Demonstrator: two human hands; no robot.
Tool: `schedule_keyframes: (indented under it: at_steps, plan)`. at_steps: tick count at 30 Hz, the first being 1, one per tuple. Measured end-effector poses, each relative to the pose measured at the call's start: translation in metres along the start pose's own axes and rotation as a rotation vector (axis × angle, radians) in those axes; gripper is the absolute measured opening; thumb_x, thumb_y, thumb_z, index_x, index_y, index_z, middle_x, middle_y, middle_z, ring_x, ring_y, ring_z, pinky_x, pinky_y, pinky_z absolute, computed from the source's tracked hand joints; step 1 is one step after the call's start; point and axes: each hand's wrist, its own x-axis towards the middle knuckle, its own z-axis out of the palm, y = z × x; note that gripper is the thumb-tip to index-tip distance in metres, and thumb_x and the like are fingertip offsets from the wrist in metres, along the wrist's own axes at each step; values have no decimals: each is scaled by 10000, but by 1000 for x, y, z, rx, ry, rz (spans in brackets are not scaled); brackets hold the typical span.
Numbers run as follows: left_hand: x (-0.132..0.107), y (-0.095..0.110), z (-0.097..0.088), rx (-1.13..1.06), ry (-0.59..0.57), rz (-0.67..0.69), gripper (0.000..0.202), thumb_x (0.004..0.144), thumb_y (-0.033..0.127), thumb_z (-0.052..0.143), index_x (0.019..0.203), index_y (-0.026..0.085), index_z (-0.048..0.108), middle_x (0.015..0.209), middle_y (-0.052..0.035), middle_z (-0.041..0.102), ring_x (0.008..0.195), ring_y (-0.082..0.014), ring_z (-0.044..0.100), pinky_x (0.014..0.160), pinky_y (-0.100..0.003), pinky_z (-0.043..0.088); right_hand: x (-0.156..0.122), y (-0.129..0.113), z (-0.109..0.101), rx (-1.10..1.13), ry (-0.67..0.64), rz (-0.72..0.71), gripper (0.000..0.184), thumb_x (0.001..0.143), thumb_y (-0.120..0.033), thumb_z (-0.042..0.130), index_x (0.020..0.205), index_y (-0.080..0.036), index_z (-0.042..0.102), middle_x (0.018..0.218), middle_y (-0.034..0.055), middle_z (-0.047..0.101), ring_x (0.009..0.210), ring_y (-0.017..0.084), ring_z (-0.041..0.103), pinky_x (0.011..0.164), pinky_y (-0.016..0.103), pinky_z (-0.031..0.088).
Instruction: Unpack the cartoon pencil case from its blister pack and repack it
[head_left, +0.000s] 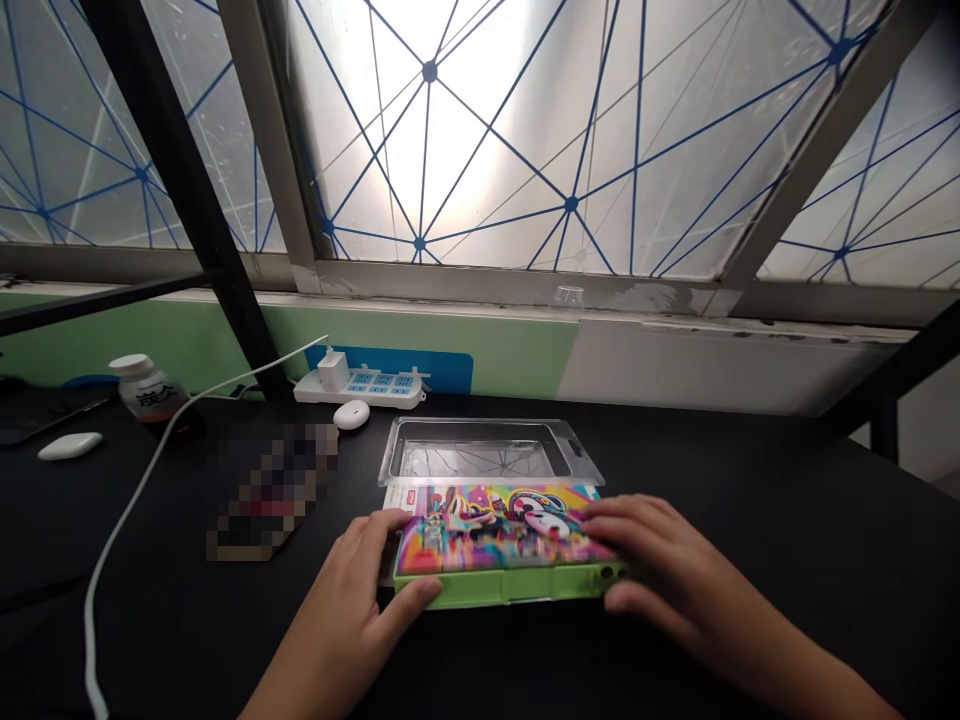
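A pencil case with a bright cartoon lid and a lime-green side lies flat on the black desk, its long side facing me. My left hand grips its left end, thumb on the front edge and fingers along the far side. At the right end, the fingers of my right hand lie over the lid's corner with the thumb by the front edge, so the hand closes around that end. Just behind the case sits a clear plastic blister shell. A printed card shows partly between shell and case.
A white power strip with a plugged-in charger stands at the wall. Its white cable runs down the left side. A white round case, a pill bottle, a white mouse-like object and a pixelated item lie leftward.
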Motion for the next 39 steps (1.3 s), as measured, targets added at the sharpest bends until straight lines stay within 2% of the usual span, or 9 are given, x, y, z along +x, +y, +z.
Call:
schedule_keyframes:
  at_steps: [4, 10, 13, 16, 20, 24, 30, 35, 39]
  plan:
    - [1, -2, 0, 19, 0, 45, 520, 933, 572, 522, 1358, 273, 525, 1329, -111, 585, 1216, -319, 565, 986, -477, 509, -15, -3, 10, -5, 20, 2, 465, 904, -320, 674, 1344, -288, 526, 1245, 90, 684, 1111, 264, 656, 900, 398, 576]
    - [6, -3, 4, 101, -56, 101, 400, 963, 511, 521, 1269, 267, 604, 1385, -99, 564, 1325, -329, 458, 1066, -521, 433, 6, 6, 5, 105, -80, 299, 333, 991, -396, 512, 1302, -282, 545, 1184, 76, 671, 991, 235, 679, 788, 356, 581]
    - [8, -1, 6, 91, -21, 65, 408, 975, 507, 501, 1289, 260, 582, 1400, -106, 551, 1319, -326, 470, 1068, -530, 428, 21, 5, 5, -80, -91, 210, 261, 986, -389, 516, 1179, -260, 635, 1183, 101, 651, 1028, 271, 640, 879, 459, 515]
    - [7, -3, 7, 64, 10, 31, 535, 979, 509, 490, 1444, 252, 431, 1430, -132, 519, 1317, -325, 481, 1077, -541, 416, 33, -10, 12, -192, -105, 121, 206, 985, -329, 521, 1112, -234, 653, 1168, 114, 653, 1021, 283, 616, 893, 501, 460]
    - [3, -11, 11, 53, -24, 111, 751, 914, 499, 614, 1547, 303, 262, 1517, -125, 447, 1377, -347, 424, 1105, -542, 384, 53, -40, 25, -143, -184, 77, 244, 982, -321, 540, 1183, -208, 621, 1140, 113, 670, 1039, 290, 605, 895, 484, 455]
    - [2, -16, 17, 33, 50, 135, 905, 854, 416, 710, 1577, 341, 170, 1484, -110, 501, 1356, -352, 458, 1097, -532, 389, 73, -53, 40, -74, -214, 108, 241, 987, -344, 535, 1158, -203, 630, 1045, 94, 675, 971, 275, 608, 865, 454, 478]
    - [4, -8, 10, 15, 6, 125, 932, 865, 385, 700, 1592, 339, 118, 1437, -105, 557, 1321, -332, 503, 1077, -522, 415, 77, -51, 57, -82, -157, 106, 203, 1006, -293, 487, 1094, -169, 621, 1007, 100, 651, 929, 268, 586, 817, 441, 504]
    - [4, -2, 5, 23, 18, 140, 884, 878, 362, 677, 1592, 331, 156, 1510, -100, 487, 1318, -321, 515, 1073, -505, 438, 78, -53, 60, -117, -34, 73, 122, 991, -252, 504, 1035, -177, 590, 988, 101, 619, 913, 261, 563, 804, 433, 517]
    - [3, -4, 4, 37, 38, 136, 707, 910, 410, 631, 1545, 287, 345, 1481, -105, 524, 1356, -339, 482, 1099, -529, 417, 80, -57, 57, -134, 100, 38, 117, 1002, -283, 498, 1014, -189, 567, 1003, 107, 622, 923, 260, 573, 807, 443, 527]
